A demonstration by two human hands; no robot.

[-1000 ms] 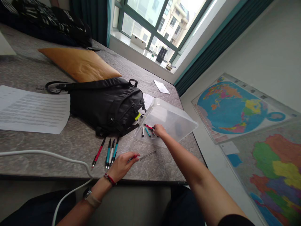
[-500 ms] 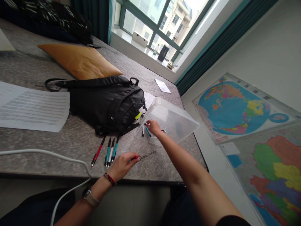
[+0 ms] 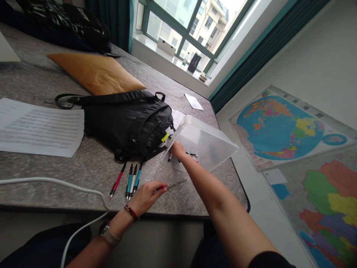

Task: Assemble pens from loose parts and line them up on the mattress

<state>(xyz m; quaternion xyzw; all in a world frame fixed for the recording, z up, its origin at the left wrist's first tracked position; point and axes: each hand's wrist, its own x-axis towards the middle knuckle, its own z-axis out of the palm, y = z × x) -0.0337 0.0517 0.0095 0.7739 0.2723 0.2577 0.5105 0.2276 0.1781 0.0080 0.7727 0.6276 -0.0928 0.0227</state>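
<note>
Two hands are working over a grey patterned desk. Beside the near edge, the left hand is pinching a small red item between thumb and fingertips; most of it is being hidden by the grip. Dark lettering reading "protector" is showing just beyond those fingertips, its clear backing too faint to make out. Toward the right edge, the right hand is reaching into a clear plastic bin that appears to be resting on its side — whether its hidden fingers are gripping anything cannot be told. Inside the bin, a dark pen is lying just beyond the right forearm, and a white-and-black pen is showing beside the hand.

Between the black backpack and the near edge, four pens are lying in a loose group: a red pen slightly apart on the left, then a teal pen, a white pen and a second teal pen. A printed sheet is covering part of the left side; a white cable is crossing the near edge and hanging below it.
</note>
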